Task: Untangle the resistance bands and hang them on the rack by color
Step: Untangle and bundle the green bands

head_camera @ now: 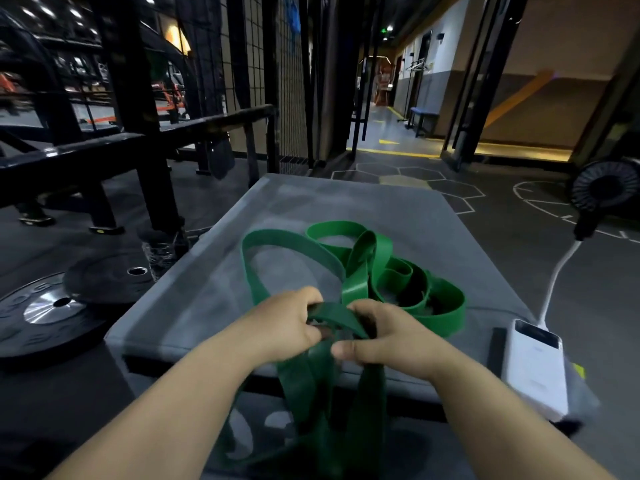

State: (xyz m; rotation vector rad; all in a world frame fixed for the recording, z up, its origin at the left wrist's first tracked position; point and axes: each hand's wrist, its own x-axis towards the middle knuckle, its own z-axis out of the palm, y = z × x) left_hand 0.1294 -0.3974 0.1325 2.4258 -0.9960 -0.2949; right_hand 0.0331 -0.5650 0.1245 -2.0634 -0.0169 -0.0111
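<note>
A tangle of green resistance bands (377,268) lies on a grey padded box (214,289), with loops spread toward the back and right. My left hand (287,323) and my right hand (377,337) both grip the same knotted part of the bands at the box's near edge, fingers curled round the straps. Several green strands (311,393) hang down from my hands over the front of the box. A black metal rack (114,143) stands to the left.
Black weight plates (52,313) lie on the floor at the left. A white power bank (536,368) with a white cable rests on the box's right corner. A black fan (602,192) stands at the right. A corridor opens straight ahead.
</note>
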